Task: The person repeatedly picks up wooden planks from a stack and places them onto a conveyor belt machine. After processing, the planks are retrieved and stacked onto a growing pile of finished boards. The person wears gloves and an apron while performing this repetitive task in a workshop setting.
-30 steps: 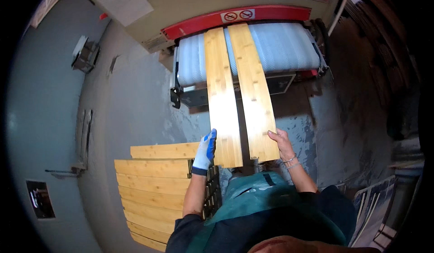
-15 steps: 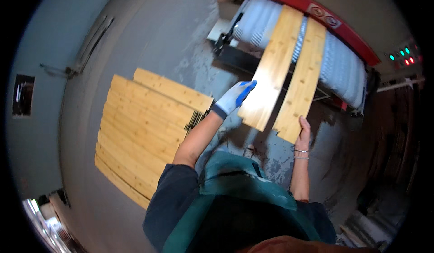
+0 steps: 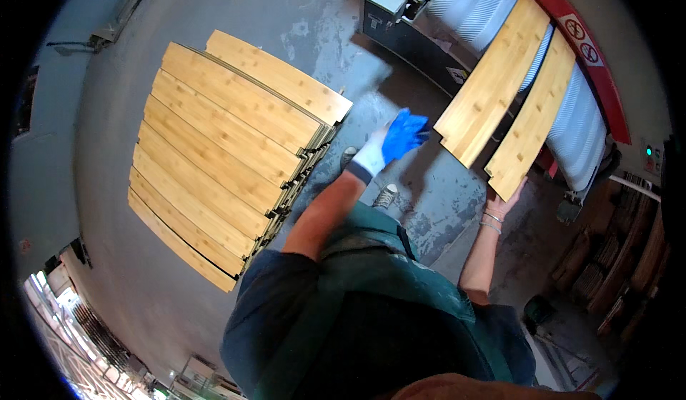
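Observation:
Two pale wooden planks lie side by side, far ends on the ribbed white rollers (image 3: pixel 475 7) of a machine, near ends jutting toward me. My right hand (image 3: pixel 506 198), bare with bracelets at the wrist, grips the near end of the right plank (image 3: pixel 532 118); its fingers are partly hidden beneath. My left hand (image 3: pixel 395 143), in a white glove with blue palm and fingers, is in the air left of the left plank (image 3: pixel 493 82). It touches nothing, and its slightly blurred fingers are apart.
A stack of wooden planks (image 3: pixel 214 143) stands on my left, with one plank (image 3: pixel 279 75) set apart along its far side. The machine has a dark box-like side (image 3: pixel 407 43) and a red bar (image 3: pixel 597 64). Dark boards (image 3: pixel 607 264) are piled at the right.
My left hand has come off the left plank and moved away from it. My right hand stays at the right plank's end. The view has turned, showing more of the stack.

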### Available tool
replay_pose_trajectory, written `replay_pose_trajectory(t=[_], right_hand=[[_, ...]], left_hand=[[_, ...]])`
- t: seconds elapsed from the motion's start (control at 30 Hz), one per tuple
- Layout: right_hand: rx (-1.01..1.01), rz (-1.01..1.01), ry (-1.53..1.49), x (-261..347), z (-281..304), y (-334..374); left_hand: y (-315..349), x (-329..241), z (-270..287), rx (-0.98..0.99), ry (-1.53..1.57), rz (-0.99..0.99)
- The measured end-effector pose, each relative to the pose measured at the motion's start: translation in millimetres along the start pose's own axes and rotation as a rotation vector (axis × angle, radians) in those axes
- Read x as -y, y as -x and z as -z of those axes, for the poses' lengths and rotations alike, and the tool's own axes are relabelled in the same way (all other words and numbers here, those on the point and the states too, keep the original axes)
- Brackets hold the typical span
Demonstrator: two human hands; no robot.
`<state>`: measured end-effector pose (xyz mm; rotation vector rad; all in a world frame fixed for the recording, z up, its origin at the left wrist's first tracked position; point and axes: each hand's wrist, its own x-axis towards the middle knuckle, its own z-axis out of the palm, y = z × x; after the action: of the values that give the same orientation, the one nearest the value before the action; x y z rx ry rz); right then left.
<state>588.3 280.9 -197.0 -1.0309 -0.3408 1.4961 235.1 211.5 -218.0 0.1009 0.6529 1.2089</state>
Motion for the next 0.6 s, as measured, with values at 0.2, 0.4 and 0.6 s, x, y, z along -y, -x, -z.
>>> replay_pose_trajectory(t=[0.2, 0.4, 0.6], right_hand=[[0.278, -0.794, 0.060, -182.7, 73.2, -59.9], [0.388, -0.610, 0.929, -333.7, -106.6, -58.8], [0.908, 0.006, 1.523, -460.5, -176.6, -86.2]], left_hand=[[30.8, 47.7, 142.7, -0.558, -0.519, -0.004], [4.3, 33.9, 210.4, -0.906, -0.882, -0.189], [-17.2, 39.8, 227.7, -0.974, -0.681, -0.308]])
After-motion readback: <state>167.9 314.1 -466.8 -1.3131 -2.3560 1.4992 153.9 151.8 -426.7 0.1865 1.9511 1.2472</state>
